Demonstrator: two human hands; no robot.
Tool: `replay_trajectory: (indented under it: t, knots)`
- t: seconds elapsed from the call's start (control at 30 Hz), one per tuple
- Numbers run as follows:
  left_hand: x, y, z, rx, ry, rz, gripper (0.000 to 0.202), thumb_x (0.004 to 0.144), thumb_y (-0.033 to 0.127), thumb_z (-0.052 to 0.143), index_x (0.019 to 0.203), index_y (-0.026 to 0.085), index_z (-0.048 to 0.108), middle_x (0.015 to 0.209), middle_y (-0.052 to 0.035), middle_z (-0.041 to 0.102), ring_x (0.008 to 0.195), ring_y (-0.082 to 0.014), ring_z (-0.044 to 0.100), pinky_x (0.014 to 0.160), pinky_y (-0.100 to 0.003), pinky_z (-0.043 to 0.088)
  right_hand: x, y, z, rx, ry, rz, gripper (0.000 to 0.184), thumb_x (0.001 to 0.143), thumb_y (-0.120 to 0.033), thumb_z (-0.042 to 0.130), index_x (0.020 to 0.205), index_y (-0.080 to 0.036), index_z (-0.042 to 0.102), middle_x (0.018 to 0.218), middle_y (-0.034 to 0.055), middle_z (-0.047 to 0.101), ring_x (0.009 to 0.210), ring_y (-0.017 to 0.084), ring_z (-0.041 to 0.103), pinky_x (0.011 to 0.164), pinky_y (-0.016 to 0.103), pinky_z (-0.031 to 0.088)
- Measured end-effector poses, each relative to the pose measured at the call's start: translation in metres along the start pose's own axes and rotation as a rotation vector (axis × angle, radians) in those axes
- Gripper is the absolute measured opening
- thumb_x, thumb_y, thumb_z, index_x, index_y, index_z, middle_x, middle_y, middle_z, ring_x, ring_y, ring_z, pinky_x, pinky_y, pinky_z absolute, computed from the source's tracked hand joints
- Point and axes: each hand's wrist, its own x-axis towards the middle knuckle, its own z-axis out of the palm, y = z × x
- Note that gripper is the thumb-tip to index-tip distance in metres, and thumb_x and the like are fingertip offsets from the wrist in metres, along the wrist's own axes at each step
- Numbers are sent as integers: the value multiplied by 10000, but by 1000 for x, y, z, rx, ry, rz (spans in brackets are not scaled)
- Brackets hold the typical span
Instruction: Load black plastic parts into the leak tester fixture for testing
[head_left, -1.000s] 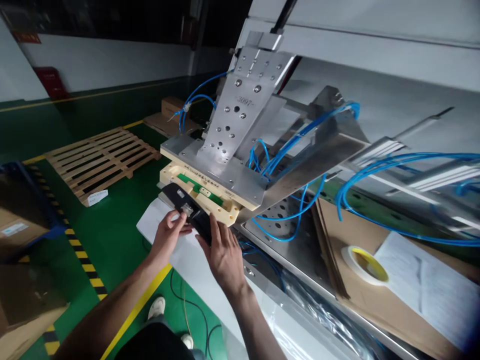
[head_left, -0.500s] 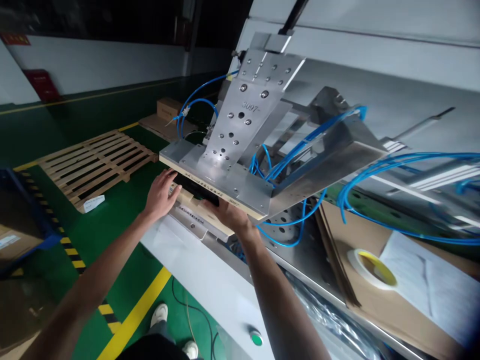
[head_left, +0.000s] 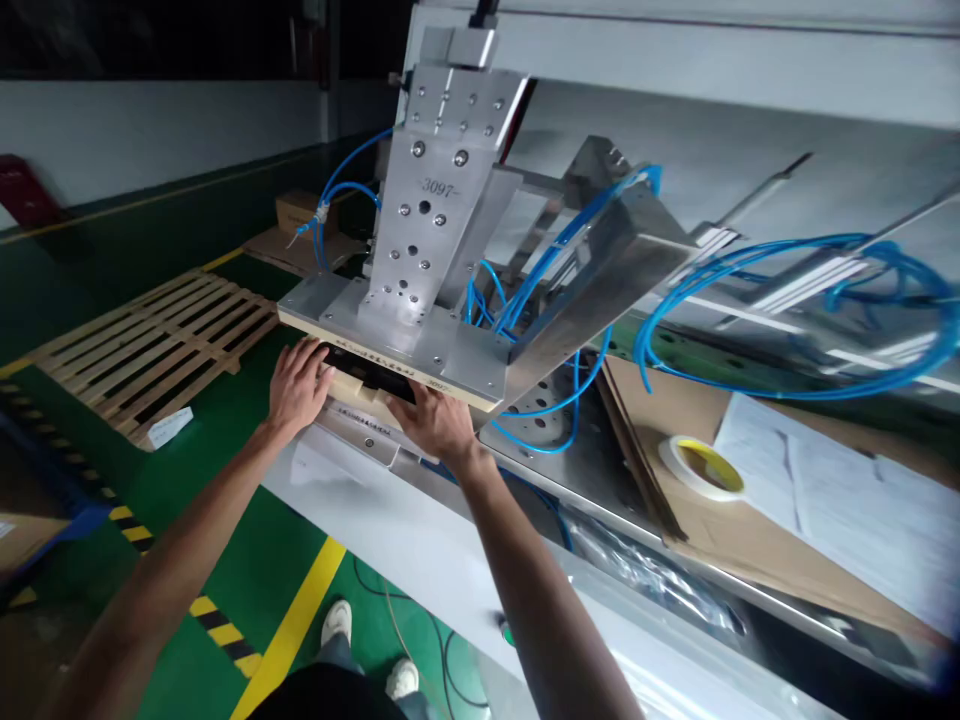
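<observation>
Left hand: I see my left hand [head_left: 298,385] flat and spread, fingers loose, gripping nothing; its fingertips rest on the left end of the black part [head_left: 373,368].
Right hand: my right hand [head_left: 433,420] lies palm down with fingers extended, pressing on the right end of the same part and closed around nothing.
Black part: it lies in the cream fixture block [head_left: 358,392], in the narrow gap under the metal press head [head_left: 420,250]; most of it is in shadow, so I cannot tell how fully it sits in the recess.
Press head: an aluminium plate stamped 3097, bolted to a flat base that hangs just above the fixture block; both hands reach under its front edge.
Hoses: blue air hoses [head_left: 787,330] loop from behind the press head and across the machine to the right.
Surface: the perforated metal surface [head_left: 555,440] carries the fixture; cardboard sheets [head_left: 750,540] lie to the right of it.
Tape: a roll of tape [head_left: 701,467] with a yellow core sits on the cardboard, beside a paper sheet [head_left: 840,510].
Floor: green floor [head_left: 225,470] with a yellow line, and a wooden pallet [head_left: 142,345] well to the left of me.
</observation>
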Motion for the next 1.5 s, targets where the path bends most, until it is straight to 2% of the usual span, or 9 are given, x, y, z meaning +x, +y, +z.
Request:
replay_trajectory:
  t: [0.2, 0.43, 0.63, 0.77, 0.83, 0.93, 1.1, 1.37, 1.5]
  knots:
    - [-6, -9, -4, 106, -38, 151, 471, 1084, 442, 441, 1378, 143, 656, 1487, -194, 658, 1438, -327, 566, 1266, -532, 357, -48, -5, 17, -379, 172, -222, 513, 1123, -437, 513, 1452, -53, 600, 1431, 236, 638, 1366, 350, 561, 1229, 517, 380]
    - [-15, -6, -19, 56, -18, 96, 515, 1089, 437, 418, 1438, 104, 599, 1515, -238, 604, 1486, -345, 505, 1243, -521, 399, -83, -18, 18, -270, 181, -109, 520, 1098, -380, 550, 1546, -121, 506, 1558, 211, 534, 1487, 341, 443, 1268, 553, 320]
    - [-160, 54, -10, -58, 199, 2, 436, 1059, 324, 540, 1434, 105, 573, 1360, -239, 652, 1355, -339, 587, 1153, -520, 472, -255, -43, -16, -15, 101, -166, 290, 1058, -201, 587, 1347, -190, 606, 1171, 125, 715, 1067, 248, 679, 913, 401, 557]
    - [-257, 139, 15, -280, -222, 304, 288, 1029, 222, 596, 1309, 203, 659, 1196, -119, 738, 1160, -263, 690, 1031, -413, 548, -349, -31, -51, 27, 188, 22, 238, 1057, -127, 512, 1254, -201, 623, 929, 57, 675, 758, 191, 651, 669, 329, 546]
    - [-281, 177, 27, -342, -402, 482, 400, 1040, 195, 556, 1435, 225, 606, 1353, -112, 721, 1284, -265, 664, 1104, -423, 528, -379, -14, -68, -69, 340, 205, 198, 1074, -148, 503, 1210, -208, 634, 902, 54, 645, 758, 187, 646, 661, 311, 554]
    - [-297, 209, 40, -288, -419, 579, 635, 1047, 197, 552, 1658, 210, 378, 1513, -143, 644, 1386, -301, 616, 1140, -457, 506, -416, 17, -92, -287, 506, 400, 166, 1103, -250, 511, 1179, -218, 655, 949, 74, 640, 862, 215, 659, 740, 334, 585]
    - [-318, 203, 59, -152, -305, 612, 821, 1019, 236, 654, 1722, 219, 231, 1548, -190, 609, 1328, -366, 656, 1051, -481, 548, -481, 92, -144, -569, 652, 691, 285, 1092, -407, 501, 1162, -204, 688, 1034, 109, 672, 962, 256, 648, 860, 410, 587]
    - [-369, 209, 93, -167, -57, 396, 773, 987, 200, 675, 1684, 304, 358, 1624, -143, 546, 1386, -352, 631, 1152, -501, 557, -544, 257, -329, -595, 941, 910, 654, 914, -542, 424, 1242, -28, 661, 1136, 293, 650, 1111, 420, 592, 1022, 621, 491]
    - [-394, 234, 123, -68, 50, 170, 741, 1004, 253, 613, 1684, 367, 344, 1645, -103, 529, 1403, -362, 621, 1122, -522, 600, -565, 335, -382, -571, 1009, 875, 793, 826, -654, 391, 1359, -132, 662, 1121, 270, 656, 1066, 488, 617, 933, 729, 498]
